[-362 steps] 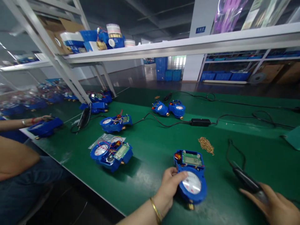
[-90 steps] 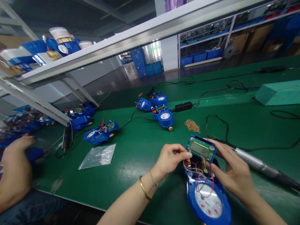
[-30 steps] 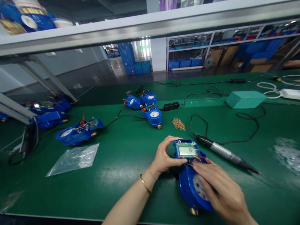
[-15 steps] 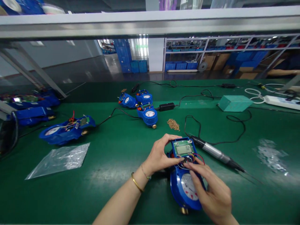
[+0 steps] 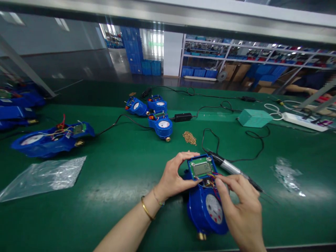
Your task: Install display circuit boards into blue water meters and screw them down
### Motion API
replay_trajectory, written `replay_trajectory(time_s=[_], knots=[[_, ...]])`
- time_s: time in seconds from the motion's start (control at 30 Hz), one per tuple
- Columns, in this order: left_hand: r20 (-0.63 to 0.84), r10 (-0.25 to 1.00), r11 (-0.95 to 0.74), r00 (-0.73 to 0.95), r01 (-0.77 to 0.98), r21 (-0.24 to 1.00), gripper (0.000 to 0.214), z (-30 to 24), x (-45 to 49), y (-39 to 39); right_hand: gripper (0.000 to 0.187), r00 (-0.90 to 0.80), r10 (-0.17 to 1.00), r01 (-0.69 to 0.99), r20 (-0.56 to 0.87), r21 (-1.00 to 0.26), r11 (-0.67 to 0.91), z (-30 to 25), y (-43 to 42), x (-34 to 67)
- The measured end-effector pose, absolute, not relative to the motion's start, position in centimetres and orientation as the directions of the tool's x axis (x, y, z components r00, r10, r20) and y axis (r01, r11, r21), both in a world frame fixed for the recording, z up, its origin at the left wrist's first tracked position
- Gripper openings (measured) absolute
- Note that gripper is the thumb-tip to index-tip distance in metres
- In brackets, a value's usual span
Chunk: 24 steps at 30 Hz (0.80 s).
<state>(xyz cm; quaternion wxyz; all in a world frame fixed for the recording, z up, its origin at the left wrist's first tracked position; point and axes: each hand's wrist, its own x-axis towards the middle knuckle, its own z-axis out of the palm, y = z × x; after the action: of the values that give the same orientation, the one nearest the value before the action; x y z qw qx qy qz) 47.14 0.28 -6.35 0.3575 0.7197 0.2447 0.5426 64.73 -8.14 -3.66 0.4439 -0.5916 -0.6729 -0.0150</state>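
A blue water meter [image 5: 203, 213] with a white dial lies on the green bench in front of me. My left hand [image 5: 174, 175] pinches the left edge of its small display board [image 5: 201, 168], which is tilted up over the meter's open compartment. My right hand [image 5: 240, 206] rests over the meter's right side, fingertips pressed together on the coloured wires [image 5: 210, 181] under the board. An electric screwdriver [image 5: 231, 169] lies just behind my right hand, untouched.
Three blue meters [image 5: 157, 117] cluster at the middle back, beside a pile of brass screws [image 5: 189, 137]. Another opened meter [image 5: 49, 140] and a plastic bag [image 5: 42, 176] lie left. A teal box [image 5: 253, 118], power strip [image 5: 304, 122] and cables sit right. Another person's arm [image 5: 301, 91] shows far right.
My right fingertips have moved up from the dial to the wires under the display board. My left hand keeps its hold on the board. The view has shifted slightly right.
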Motion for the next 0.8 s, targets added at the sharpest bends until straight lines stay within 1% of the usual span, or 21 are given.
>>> replay_trajectory(time_s=[0.2,0.3,0.43,0.57,0.67,0.73,0.8], knots=[[0.670,0.699,-0.686,0.251,-0.031,0.727,0.061,-6.7,47.1,0.1,0.016,0.183,0.807,0.731,0.561,-0.627,0.270,-4.6,-7.9,64.5],[0.687,0.682,-0.703,0.249,-0.034,0.710,0.062,-6.9,46.9,0.1,0.015,0.189,0.832,0.671,0.522,-0.687,0.278,-4.6,-7.8,64.5],[0.683,0.685,-0.702,0.255,-0.022,0.712,0.063,-7.1,46.7,0.1,0.017,0.161,0.907,0.514,0.390,-0.818,0.260,-4.2,-7.7,64.6],[0.698,0.667,-0.720,0.260,-0.016,0.693,0.062,-6.9,46.5,0.1,0.021,0.134,0.967,0.328,0.219,-0.930,0.165,-4.6,-7.8,64.9],[0.710,0.654,-0.734,0.262,-0.007,0.679,0.059,-6.8,46.5,0.2,0.023,0.120,0.985,0.208,0.127,-0.973,0.100,-5.2,-7.8,64.9],[0.715,0.650,-0.738,0.258,-0.009,0.674,0.058,-6.7,46.5,0.2,0.024,0.123,0.986,0.177,0.114,-0.980,0.091,-5.3,-7.8,64.8],[0.716,0.651,-0.737,0.254,-0.014,0.675,0.059,-6.7,46.5,0.2,0.025,0.126,0.984,0.185,0.125,-0.978,0.101,-5.3,-7.8,64.8]])
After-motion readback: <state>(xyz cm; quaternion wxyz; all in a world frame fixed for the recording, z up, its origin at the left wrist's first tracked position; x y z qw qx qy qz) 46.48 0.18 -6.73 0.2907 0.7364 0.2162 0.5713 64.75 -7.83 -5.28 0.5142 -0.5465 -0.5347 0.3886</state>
